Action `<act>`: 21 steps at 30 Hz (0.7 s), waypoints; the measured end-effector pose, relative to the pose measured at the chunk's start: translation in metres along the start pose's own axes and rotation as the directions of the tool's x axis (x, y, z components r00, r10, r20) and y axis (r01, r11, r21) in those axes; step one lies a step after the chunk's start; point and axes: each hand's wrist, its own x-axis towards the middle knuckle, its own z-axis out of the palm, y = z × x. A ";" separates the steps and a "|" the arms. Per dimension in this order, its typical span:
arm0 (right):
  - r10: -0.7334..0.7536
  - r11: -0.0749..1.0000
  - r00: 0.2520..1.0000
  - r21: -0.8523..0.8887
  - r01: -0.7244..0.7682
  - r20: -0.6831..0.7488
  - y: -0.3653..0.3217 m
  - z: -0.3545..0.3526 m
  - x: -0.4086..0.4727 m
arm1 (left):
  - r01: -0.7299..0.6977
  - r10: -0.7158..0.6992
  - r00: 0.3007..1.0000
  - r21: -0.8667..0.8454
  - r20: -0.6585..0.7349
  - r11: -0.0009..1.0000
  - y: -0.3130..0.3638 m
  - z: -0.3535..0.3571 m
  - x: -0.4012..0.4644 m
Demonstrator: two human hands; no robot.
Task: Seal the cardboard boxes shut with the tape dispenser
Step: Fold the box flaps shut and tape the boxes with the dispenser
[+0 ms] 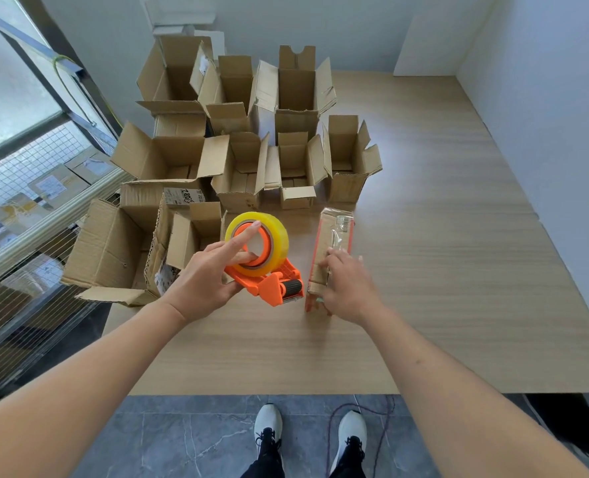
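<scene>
An orange tape dispenser [269, 277] with a yellowish roll of clear tape [279, 236] hangs above the wooden table [441, 270]. My left hand [207, 277] grips it, one finger through the roll's core and the index finger laid over the roll. To its right a small closed cardboard box [334, 232] with tape along its top lies on the table. My right hand [345, 288] holds the near end of that box, fingers curled over it. Several open cardboard boxes [241, 167] stand at the back left.
The table's right half is bare wood up to a white wall [545, 98]. A window and a wire-mesh rack [27, 188] holding parcels run along the left. My shoes [269, 429] stand on grey floor tiles below the table's front edge.
</scene>
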 end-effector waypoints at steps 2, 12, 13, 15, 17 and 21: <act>0.008 0.976 0.971 0.213 0.044 -0.238 -0.008 -0.008 0.004 | 0.000 0.000 1.000 -0.007 0.022 1.000 0.000 0.002 0.001; -0.245 0.845 0.879 0.355 0.400 -0.408 -0.057 -0.026 0.007 | -0.032 0.032 0.999 -0.014 0.029 0.999 0.006 0.009 0.004; -0.238 0.845 0.869 0.350 0.405 -0.433 -0.057 -0.025 0.006 | -0.032 0.033 0.999 -0.015 0.035 0.999 0.006 0.009 0.004; -0.236 0.848 0.851 0.328 0.416 -0.469 -0.057 -0.024 0.005 | -0.032 0.033 0.998 -0.023 0.045 0.999 0.007 0.010 0.004; -0.239 0.858 0.838 0.298 0.419 -0.492 -0.058 -0.023 0.003 | -0.036 0.037 0.998 -0.027 0.046 0.999 0.007 0.012 0.004; -0.255 0.887 0.803 0.200 0.416 -0.539 -0.058 -0.021 -0.001 | -0.041 0.042 0.998 -0.026 0.055 0.999 0.008 0.015 0.003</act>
